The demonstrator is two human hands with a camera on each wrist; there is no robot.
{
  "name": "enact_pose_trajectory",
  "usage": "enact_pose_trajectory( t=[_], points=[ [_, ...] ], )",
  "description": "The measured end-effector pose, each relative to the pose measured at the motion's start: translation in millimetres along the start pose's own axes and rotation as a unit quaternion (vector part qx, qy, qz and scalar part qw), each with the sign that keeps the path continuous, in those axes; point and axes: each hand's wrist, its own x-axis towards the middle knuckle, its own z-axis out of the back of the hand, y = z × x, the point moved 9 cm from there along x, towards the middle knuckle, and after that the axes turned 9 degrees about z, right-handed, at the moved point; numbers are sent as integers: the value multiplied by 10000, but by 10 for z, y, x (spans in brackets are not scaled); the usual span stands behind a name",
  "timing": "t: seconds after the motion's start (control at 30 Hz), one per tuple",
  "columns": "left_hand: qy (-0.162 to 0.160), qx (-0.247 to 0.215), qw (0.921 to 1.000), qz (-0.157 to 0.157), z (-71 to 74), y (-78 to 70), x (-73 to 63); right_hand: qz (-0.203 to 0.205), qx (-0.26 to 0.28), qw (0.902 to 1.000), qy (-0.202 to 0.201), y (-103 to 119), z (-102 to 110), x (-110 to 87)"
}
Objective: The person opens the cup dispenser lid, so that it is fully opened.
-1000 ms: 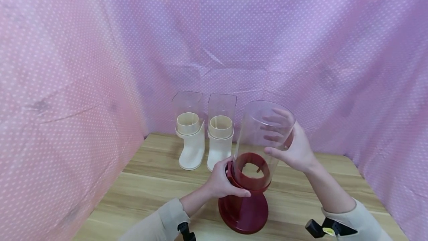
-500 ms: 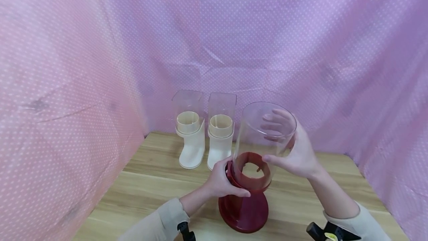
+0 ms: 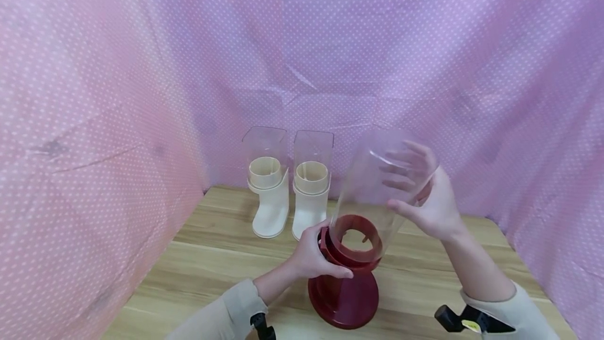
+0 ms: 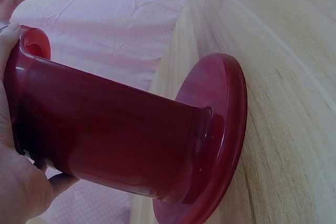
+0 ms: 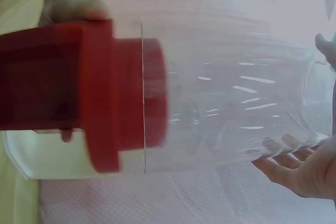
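Observation:
A dark red dispenser stand (image 3: 346, 306) rests upright on its round foot on the table. My left hand (image 3: 313, 253) grips its upper collar, thumb along the near side. In the left wrist view the hand (image 4: 21, 182) wraps the top of the red column (image 4: 105, 124). My right hand (image 3: 431, 203) holds a clear cylinder (image 3: 363, 188) by its upper right side, fingers spread behind and thumb in front. The cylinder leans right over the collar. In the right wrist view its lower edge circles the red neck (image 5: 128, 93), part of which shows bare below that edge.
Two cream dispenser stands (image 3: 270, 214) with clear square-topped containers (image 3: 313, 146) stand behind, to the left. The wood-grain table (image 3: 203, 272) ends against a pink dotted curtain (image 3: 302, 67) at the back and sides.
My right hand has moved right and a little up, tilting the clear cylinder right and raising it on the red neck. My left hand and the red stand stay in place.

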Motion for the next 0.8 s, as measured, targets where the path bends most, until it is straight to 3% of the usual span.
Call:
enact_pose_trajectory(
  t=[0.2, 0.4, 0.57, 0.8],
  points=[
    [-31, 90, 9998, 169, 11, 19, 0, 385, 569, 9976, -64, 177, 100, 108],
    [0, 16, 9995, 304, 9, 23, -16, 545, 745, 9957, -33, 233, 237, 145],
    [54, -101, 9998, 188, -2, 25, -10, 535, 633, 9963, -237, 242, 423, 159],
    [64, -147, 9998, 120, -4, 35, -3, 138, -191, 9974, -676, 151, 742, 119]
  ],
)
